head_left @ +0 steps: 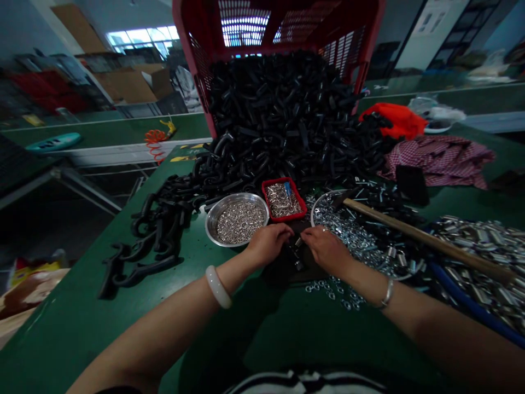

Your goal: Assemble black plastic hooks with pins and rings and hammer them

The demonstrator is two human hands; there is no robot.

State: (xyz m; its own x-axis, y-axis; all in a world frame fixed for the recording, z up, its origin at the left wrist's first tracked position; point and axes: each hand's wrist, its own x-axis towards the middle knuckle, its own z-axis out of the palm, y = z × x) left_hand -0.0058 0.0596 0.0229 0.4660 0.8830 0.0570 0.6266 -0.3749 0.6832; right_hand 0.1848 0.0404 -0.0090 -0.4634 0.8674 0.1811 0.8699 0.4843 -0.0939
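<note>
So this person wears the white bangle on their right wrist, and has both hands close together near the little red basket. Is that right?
Not quite: the head view shows the white bangle on the wrist of the left hand, not the right hand. Both hands are indeed close together near the little red basket.

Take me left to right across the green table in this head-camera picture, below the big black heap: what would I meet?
Loose curved black pieces, round silver metal bowl of small metal parts, small red plastic basket, the person's bare right hand, heap of shiny silver cylindrical metal parts.
</note>
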